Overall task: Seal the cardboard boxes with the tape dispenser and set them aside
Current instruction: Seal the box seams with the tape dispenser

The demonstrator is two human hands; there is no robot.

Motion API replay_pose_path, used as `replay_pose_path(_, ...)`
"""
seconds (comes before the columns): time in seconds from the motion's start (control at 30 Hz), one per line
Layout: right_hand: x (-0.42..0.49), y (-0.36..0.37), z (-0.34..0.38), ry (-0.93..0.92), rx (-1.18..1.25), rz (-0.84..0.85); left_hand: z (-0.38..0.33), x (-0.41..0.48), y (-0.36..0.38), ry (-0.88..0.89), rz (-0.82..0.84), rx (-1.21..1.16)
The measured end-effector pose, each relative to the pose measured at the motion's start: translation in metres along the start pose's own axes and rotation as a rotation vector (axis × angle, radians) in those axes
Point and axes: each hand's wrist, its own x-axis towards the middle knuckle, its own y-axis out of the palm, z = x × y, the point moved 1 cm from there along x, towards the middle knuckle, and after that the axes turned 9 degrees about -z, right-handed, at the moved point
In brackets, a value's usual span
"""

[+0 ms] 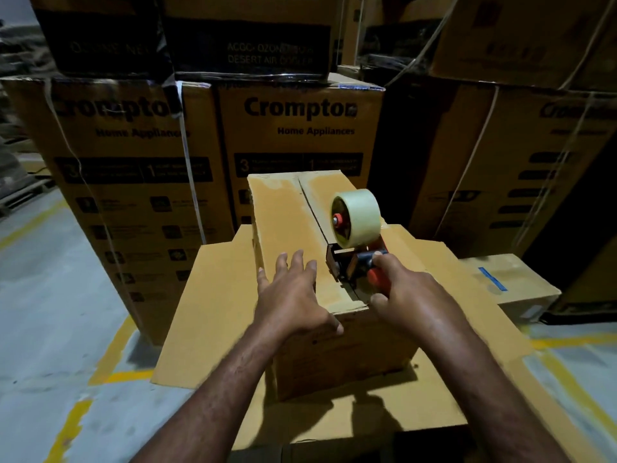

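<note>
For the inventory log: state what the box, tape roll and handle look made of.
Box: matte brown cardboard, by its folded flaps. Tape roll: pale translucent film, likely plastic. Handle: smooth orange, probably plastic; right hand covers most.

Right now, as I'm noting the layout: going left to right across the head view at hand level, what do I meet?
Left Crompton carton → left hand → tape dispenser → right hand → box with blue tape.
</note>
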Motion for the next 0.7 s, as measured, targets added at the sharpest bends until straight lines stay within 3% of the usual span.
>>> replay_pose_path(0.7, -0.027, -0.027, 0.01, 0.023, -0.044, 0.015, 0.003, 0.009, 0.0, 0.01, 0.039, 0.041)
